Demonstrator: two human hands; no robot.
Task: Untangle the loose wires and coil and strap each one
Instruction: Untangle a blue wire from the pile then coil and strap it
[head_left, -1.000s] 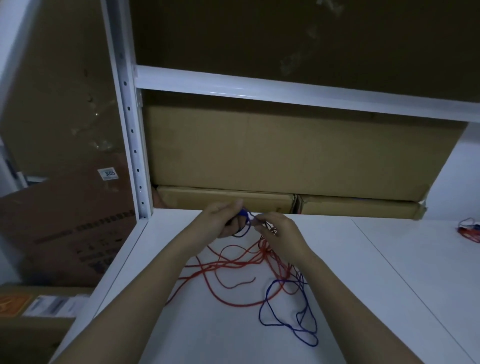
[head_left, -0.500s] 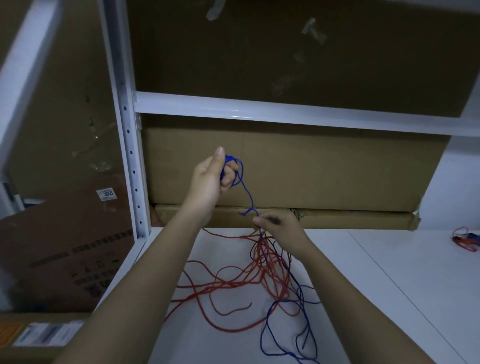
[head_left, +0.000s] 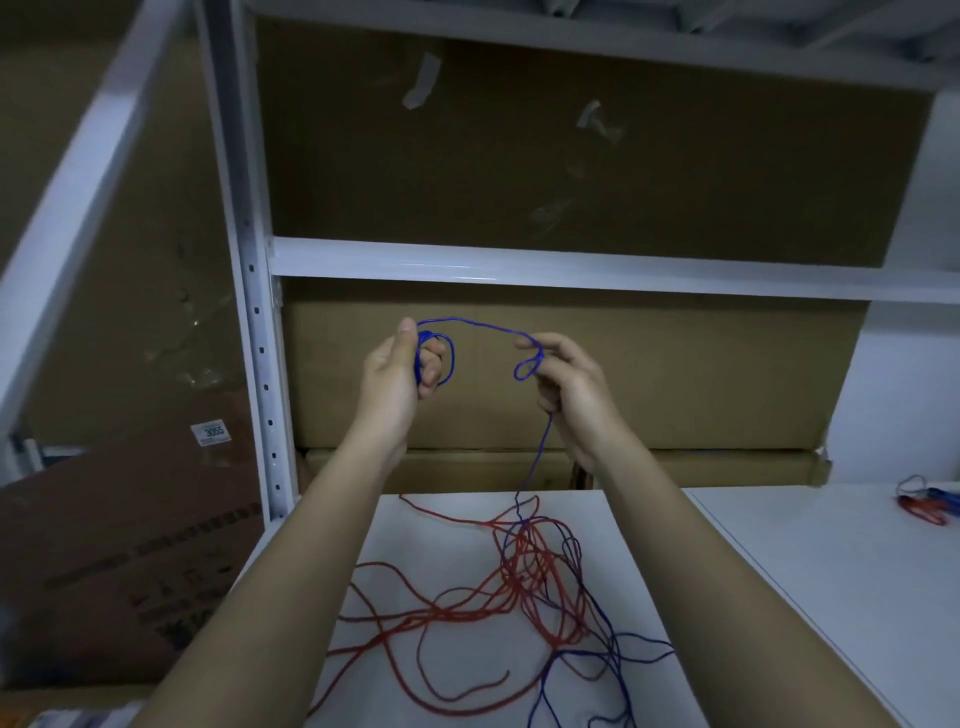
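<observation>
Hands raised over shelf (head_left: 810, 561): left hand (head_left: 397, 371) grips blue wire (head_left: 483, 326) coil, right hand (head_left: 569, 387) pinches its loop; red wire (head_left: 457, 616) tangle below.

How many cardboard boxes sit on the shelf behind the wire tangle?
3 visible: one large brown cardboard box behind the raised hands, and two flat brown boxes beneath it, one left, one right. More may be hidden behind them.

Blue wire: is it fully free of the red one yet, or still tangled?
Still tangled. The blue wire runs from both raised hands down into the red wire pile on the table, where blue and red strands cross.
</observation>
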